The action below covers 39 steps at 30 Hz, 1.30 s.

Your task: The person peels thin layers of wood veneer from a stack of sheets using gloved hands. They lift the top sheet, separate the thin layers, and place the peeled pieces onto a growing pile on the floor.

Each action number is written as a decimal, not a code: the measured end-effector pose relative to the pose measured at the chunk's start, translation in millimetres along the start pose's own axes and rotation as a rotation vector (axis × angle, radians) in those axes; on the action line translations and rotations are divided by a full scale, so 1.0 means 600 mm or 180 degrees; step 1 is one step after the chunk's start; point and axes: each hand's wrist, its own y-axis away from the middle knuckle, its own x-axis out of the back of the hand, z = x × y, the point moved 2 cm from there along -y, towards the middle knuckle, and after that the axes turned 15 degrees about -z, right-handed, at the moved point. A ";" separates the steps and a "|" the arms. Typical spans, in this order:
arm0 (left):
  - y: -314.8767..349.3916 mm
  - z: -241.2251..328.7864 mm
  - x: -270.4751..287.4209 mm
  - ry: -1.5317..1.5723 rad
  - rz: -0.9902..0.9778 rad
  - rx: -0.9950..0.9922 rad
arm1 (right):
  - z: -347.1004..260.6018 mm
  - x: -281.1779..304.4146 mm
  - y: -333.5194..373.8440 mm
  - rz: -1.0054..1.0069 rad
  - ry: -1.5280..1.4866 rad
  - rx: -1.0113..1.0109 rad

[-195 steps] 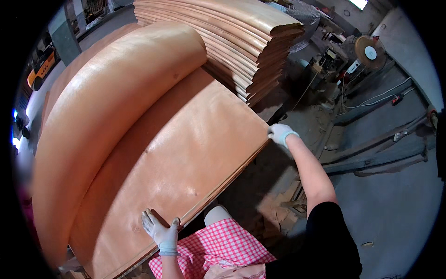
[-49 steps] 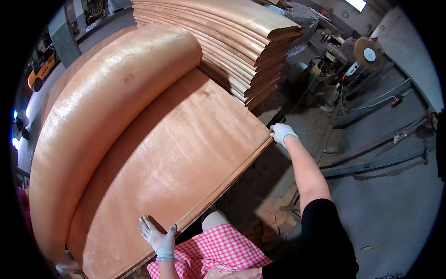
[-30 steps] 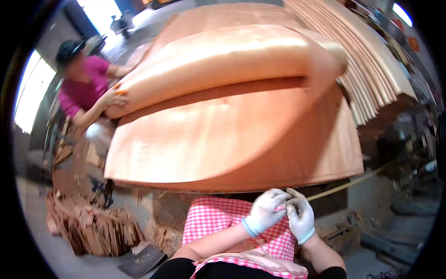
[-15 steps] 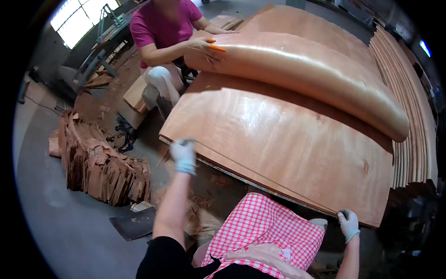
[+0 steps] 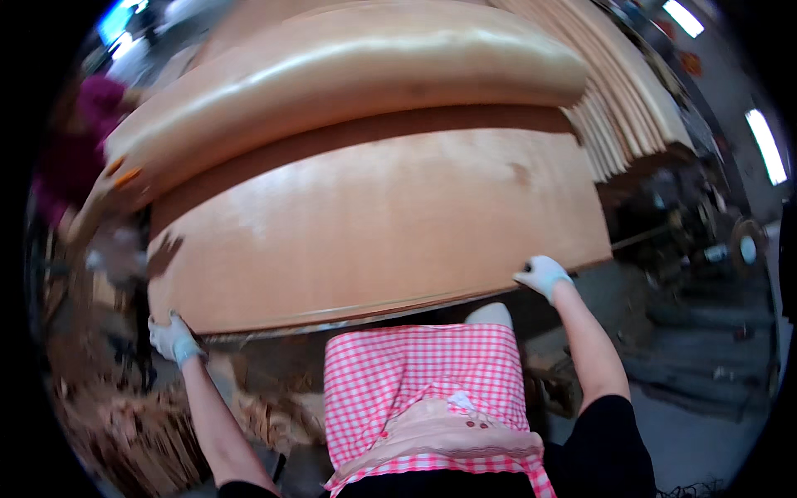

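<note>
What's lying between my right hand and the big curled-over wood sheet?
Between your right hand and the curled sheet, the head view shows only the flat wood sheet, with a dark mark and a band of shadow.

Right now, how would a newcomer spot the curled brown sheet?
Start with the broad, flat brown sheet, its near edge at the person's left hand and right hand. Across its far side lies the curled sheet, long and shiny. Its single fat, rounded bulge sets it apart from the flat one before it and the rippled, many-layered stack beyond its right end.
</note>
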 end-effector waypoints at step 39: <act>0.756 0.361 -0.060 0.1758 -0.2664 -0.4436 | 0.005 -0.073 0.154 0.1358 -0.3150 0.1808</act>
